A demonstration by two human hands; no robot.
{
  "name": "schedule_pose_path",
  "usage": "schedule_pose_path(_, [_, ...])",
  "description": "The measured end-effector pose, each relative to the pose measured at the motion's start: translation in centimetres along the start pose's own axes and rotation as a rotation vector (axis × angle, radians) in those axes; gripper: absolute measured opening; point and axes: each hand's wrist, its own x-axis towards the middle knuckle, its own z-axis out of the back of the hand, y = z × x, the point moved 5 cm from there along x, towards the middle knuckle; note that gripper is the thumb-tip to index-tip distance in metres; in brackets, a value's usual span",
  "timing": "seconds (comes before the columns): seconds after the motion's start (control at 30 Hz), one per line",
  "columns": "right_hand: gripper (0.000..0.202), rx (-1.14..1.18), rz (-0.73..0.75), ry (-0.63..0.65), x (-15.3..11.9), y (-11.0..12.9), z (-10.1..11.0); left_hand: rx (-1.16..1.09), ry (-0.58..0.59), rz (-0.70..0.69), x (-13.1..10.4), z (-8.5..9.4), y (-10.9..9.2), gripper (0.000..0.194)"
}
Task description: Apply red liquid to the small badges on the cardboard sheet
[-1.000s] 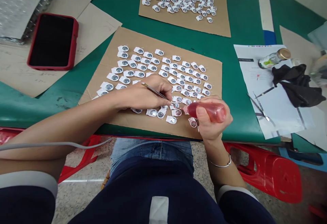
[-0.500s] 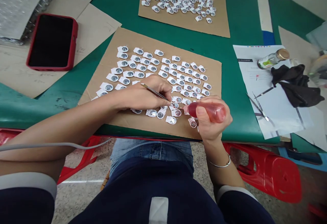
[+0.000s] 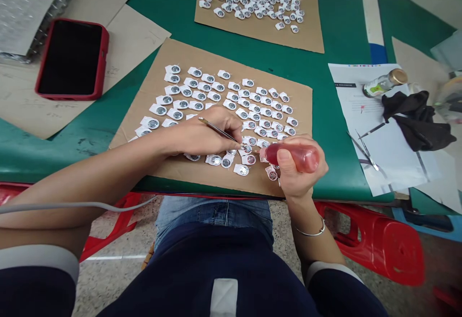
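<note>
Supporting counter (image 3: 337,175): green, beneath the cardboard sheet (image 3: 302,103).
Left hand (image 3: 212,138): pinching a slim tool, over the sheet's near middle.
Right hand (image 3: 301,180): wrapped around a red bottle, at the sheet's near right corner.
Red bottle (image 3: 302,158): nearly level; long axis left-right, nozzle leftward.
Slim tool (image 3: 218,130): slanting, tip rightward, nearer the wearer.
White-tabbed piece (image 3: 247,149): on the sheet; apparently being dosed, probably calling for a steady nozzle.

On the front cardboard (image 3: 195,173) lie discs (image 3: 241,170); left of it, a phone (image 3: 70,59) — behind it, another cardboard (image 3: 306,33) — right of it, a jar (image 3: 385,83) on paper (image 3: 355,107).
</note>
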Motion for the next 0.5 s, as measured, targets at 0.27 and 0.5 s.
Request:
schedule_pose_path(0.27, [0.019,0.019,0.053,-0.016,0.02,0.03,0.0,0.021,0.015,0.034,-0.01,-0.03,-0.03,0.021])
schedule_pose_path(0.5, [0.021,0.026,0.077,-0.003,0.1,0.18,-0.08,0.052,-0.001,0.003,-0.07,0.06,-0.36,0.019])
